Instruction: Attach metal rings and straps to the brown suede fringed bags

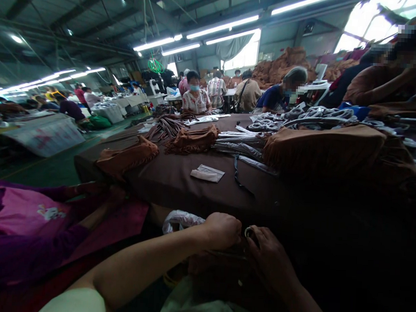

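Note:
My left hand (224, 230) is closed in a loose fist at the near edge of the brown-covered table, and whatever its fingers grip is hidden. Close beside it, my right hand (267, 242) has its fingers curled around a small pale ring (248, 232), which shows at the fingertips. Below both hands hangs dark brown material (218, 265), too dim to make out well. A roll wrapped in whitish plastic (181, 219) lies just behind my left forearm.
On the brown-covered table (179, 187) lie a small clear packet (208, 173), a dark strap (237, 173), fringed brown suede pieces (128, 155) and a larger fringed brown pile (324, 144). Plastic-wrapped coils (305, 116) lie behind. A co-worker in purple sleeves (24, 240) sits at my left.

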Motion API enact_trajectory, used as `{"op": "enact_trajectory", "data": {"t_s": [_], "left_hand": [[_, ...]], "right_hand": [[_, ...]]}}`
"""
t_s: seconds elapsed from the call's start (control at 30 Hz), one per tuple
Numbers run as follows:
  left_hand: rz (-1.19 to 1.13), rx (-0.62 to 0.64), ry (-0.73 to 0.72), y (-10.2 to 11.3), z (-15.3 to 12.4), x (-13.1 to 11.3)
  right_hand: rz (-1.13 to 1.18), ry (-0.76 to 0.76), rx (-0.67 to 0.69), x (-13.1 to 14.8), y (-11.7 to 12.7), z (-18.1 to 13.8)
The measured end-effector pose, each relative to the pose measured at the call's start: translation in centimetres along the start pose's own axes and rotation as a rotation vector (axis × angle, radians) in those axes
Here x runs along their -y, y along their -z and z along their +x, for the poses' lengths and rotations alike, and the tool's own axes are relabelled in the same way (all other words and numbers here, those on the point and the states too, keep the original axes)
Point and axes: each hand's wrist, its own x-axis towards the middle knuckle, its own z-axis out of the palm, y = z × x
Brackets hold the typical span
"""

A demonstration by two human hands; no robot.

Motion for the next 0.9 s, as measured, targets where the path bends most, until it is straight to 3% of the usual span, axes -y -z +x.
{"op": "enact_trajectory", "data": {"t_s": [0.1,0.43,0.67,0.9], "left_hand": [[-0.014,0.01,0.034,0.05,0.04,0.05],[-0.047,-0.018,0.008,0.2,0.41,0.11],[0.002,-0.008,0.008,0.02,0.45,0.31],[0.013,0.006,-0.022,-0.09,0.61,0.19]], "right_hand": [[0.015,-0.044,0.019,0.0,0.1,0.08],[-0.111,0.137,0.126,0.5,0.41,-0.02],[-0.015,0.071,0.071,0.23,0.39,0.02],[-0.03,0.057,0.122,0.46,0.6,0.08]]}}
